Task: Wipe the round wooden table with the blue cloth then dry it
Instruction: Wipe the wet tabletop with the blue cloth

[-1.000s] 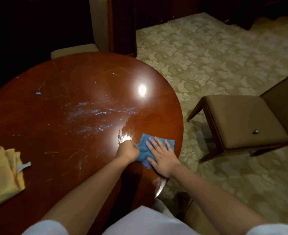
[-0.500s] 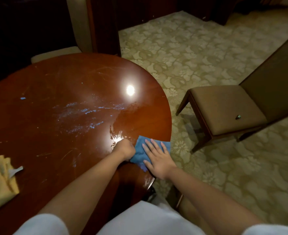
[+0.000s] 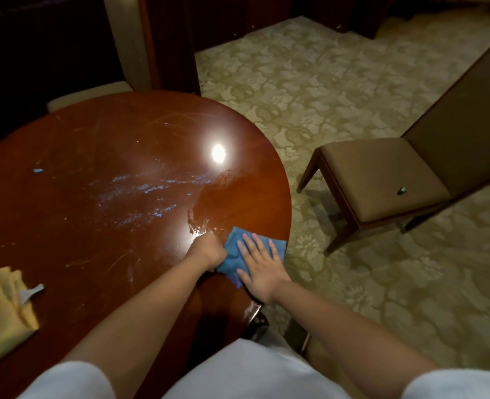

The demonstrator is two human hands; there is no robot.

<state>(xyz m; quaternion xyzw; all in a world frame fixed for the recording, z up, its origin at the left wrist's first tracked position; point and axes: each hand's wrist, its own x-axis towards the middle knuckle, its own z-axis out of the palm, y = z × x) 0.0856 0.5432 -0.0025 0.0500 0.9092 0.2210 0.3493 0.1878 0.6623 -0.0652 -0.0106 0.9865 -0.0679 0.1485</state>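
The round wooden table (image 3: 99, 214) is dark red-brown and glossy, with pale blue smears across its middle and a wet patch near its right edge. A blue cloth (image 3: 233, 249) lies flat on the table close to that right edge. My right hand (image 3: 259, 264) presses on the cloth with straight, spread fingers. My left hand (image 3: 207, 250) is curled into a fist at the cloth's left edge and grips it there. A folded yellow cloth (image 3: 0, 309) sits at the table's near left edge.
A brown upholstered chair (image 3: 382, 180) stands on the patterned carpet (image 3: 338, 90) to the right of the table, with a small dark object on its seat. A pale chair seat (image 3: 88, 95) shows behind the table. Dark wooden furniture lines the back.
Both hands stay on the blue cloth near the table's right edge with hardly any shift. The camera view has swung slightly, so the chair sits differently in frame.
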